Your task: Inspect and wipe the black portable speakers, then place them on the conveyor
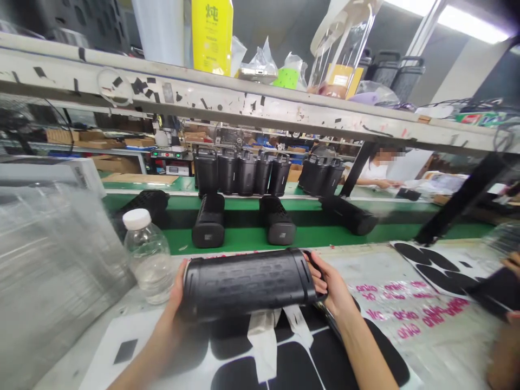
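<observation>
A long black housing with a patterned side and a carry handle [249,281] lies sideways in the air in front of me. My left hand [176,298] is closed on its left end, with most of the fingers hidden behind it. At the other end, my right hand [331,284] has its fingers wrapped through the handle. Beneath the housing is a white sheet with large black rounded stickers [233,376]. Pale paper strips [264,346] hang or lie just under it; I cannot tell whether they are attached.
A clear bottle with a white cap [152,271] stands left, beside plastic-wrapped stuff [52,260]. Similar black housings [209,222] lie on the green conveyor belt [239,235]; several stand behind it. A shelf [244,103] crosses overhead. Another person's hand [514,319] is at right.
</observation>
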Tool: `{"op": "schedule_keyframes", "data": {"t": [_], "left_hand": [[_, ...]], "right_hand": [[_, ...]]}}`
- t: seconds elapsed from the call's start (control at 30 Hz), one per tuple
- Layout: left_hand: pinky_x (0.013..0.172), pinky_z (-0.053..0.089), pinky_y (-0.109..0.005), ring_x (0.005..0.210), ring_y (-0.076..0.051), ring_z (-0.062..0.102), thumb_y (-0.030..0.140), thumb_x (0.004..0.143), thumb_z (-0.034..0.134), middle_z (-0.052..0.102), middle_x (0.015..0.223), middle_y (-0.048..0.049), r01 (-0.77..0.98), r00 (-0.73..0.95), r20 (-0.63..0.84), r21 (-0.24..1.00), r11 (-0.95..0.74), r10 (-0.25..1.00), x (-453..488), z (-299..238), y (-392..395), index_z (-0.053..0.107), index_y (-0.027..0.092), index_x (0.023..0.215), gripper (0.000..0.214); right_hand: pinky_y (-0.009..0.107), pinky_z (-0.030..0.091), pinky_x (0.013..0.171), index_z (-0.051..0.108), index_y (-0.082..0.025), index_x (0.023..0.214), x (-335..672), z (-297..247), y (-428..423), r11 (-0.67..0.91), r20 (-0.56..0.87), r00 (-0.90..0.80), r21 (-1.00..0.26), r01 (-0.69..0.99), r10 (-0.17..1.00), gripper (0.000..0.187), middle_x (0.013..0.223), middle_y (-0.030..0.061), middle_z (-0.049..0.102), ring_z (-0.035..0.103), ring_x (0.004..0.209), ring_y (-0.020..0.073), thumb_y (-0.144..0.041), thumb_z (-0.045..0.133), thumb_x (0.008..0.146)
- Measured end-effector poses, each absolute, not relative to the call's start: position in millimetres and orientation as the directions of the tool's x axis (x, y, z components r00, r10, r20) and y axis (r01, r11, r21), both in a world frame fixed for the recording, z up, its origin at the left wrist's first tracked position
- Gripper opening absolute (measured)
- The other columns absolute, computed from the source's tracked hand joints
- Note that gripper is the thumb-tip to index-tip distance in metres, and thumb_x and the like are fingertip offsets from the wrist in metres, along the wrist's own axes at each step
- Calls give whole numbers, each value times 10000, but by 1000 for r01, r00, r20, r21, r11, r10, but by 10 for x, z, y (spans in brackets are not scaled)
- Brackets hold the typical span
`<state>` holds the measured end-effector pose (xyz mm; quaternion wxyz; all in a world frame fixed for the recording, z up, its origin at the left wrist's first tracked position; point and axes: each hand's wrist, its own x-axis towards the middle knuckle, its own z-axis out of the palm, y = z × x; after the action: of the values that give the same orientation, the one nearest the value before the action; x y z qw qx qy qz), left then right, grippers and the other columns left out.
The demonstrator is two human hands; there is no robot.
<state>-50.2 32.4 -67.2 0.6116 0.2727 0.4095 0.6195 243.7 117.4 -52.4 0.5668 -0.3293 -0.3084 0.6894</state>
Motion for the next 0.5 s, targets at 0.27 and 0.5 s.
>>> {"op": "schedule_keyframes", "data": {"t": [0.27, 0.5], "left_hand": [[1221, 177, -491, 1449, -339, 230, 781, 594, 667, 330, 1556, -23, -267, -87, 29, 962, -51, 996, -572, -788, 272, 189, 325, 1498, 1121], [1223, 105, -514, 1441, -380, 222, 702, 620, 688, 362, 1537, -44, -94, -173, 175, 977, -194, 969, -636, -876, 320, 304, 265, 1468, 1028]], "right_hand": [[129, 154, 325, 587, -159, 703, 2391, -548, 1103, 24, 14, 25, -897, -441, 1000, 399, 426, -118, 289, 185, 335, 3, -532, 731, 703], [147, 147, 360, 585, -160, 650, 2365, -528, 1028, 229, 196, 133, -917, -327, 972, 429, 431, -95, 301, 205, 371, 20, -569, 683, 735]]}}
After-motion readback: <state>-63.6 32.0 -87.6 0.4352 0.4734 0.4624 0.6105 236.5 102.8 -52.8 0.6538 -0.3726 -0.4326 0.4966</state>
